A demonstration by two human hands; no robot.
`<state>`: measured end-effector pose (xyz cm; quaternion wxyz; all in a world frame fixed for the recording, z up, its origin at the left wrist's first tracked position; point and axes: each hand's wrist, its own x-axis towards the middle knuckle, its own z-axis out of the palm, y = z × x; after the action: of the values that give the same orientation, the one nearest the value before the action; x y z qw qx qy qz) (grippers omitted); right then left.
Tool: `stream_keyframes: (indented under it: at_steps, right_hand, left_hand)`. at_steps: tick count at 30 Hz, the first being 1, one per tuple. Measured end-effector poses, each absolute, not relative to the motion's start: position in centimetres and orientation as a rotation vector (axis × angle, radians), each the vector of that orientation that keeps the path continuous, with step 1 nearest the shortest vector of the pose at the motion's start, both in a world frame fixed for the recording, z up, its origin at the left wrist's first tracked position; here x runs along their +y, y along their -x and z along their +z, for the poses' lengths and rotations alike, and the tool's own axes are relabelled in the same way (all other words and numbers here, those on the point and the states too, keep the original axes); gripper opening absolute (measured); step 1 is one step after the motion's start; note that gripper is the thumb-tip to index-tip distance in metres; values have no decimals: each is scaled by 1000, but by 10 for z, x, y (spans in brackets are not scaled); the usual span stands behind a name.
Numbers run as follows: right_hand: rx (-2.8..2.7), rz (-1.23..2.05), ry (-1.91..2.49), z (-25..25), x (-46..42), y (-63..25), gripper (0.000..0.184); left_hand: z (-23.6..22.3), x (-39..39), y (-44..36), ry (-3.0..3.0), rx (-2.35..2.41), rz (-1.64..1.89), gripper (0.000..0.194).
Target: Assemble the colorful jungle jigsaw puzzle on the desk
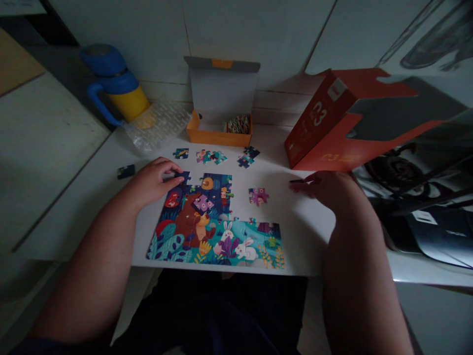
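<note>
A partly joined jigsaw puzzle point(192, 227) with a bear, rabbits and plants lies on the white table. My left hand point(157, 181) is at its upper left corner, thumb and fingers closed on a dark blue puzzle piece point(185, 176). Off to the right, my right hand point(323, 187) pinches another puzzle piece point(296, 184), seen edge-on just over the tabletop; its picture is hidden. Between the puzzle and that hand lies a loose purple piece point(258, 196). A second purple piece point(203, 203) rests on top of the joined part.
Several loose pieces point(211, 157) lie behind the puzzle, and a dark piece point(126, 171) lies left. An open orange box point(219, 137) holds more pieces. Bubble wrap point(155, 128) and a blue-yellow flask point(125, 93) stand back left. A large red-orange box point(321, 123) and black equipment point(424, 222) are right.
</note>
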<state>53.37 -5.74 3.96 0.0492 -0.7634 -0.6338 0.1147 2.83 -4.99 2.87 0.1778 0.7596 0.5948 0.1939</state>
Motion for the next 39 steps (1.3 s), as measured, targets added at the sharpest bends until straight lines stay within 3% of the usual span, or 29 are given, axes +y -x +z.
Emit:
stream_keyframes:
  at_steps: [10, 18, 23, 33, 39]
  right_hand:
    - [-2164, 476, 1981, 41, -63, -498, 42]
    - [-2337, 461, 2049, 46, -64, -495, 55]
    - [-2240, 535, 1939, 44, -64, -494, 40]
    - [-2296, 635, 1893, 42, -64, -491, 37]
    - [-2200, 908, 1716, 48, -68, -490, 28]
  left_hand:
    - [27, -50, -28, -2138, 1689, 541, 50]
    - [25, -49, -27, -2170, 1705, 530, 49]
    - [25, -49, -26, -2160, 1702, 526, 50]
    - [27, -50, -29, -2155, 1696, 543, 46]
    - [27, -50, -29, -2172, 1698, 549, 45]
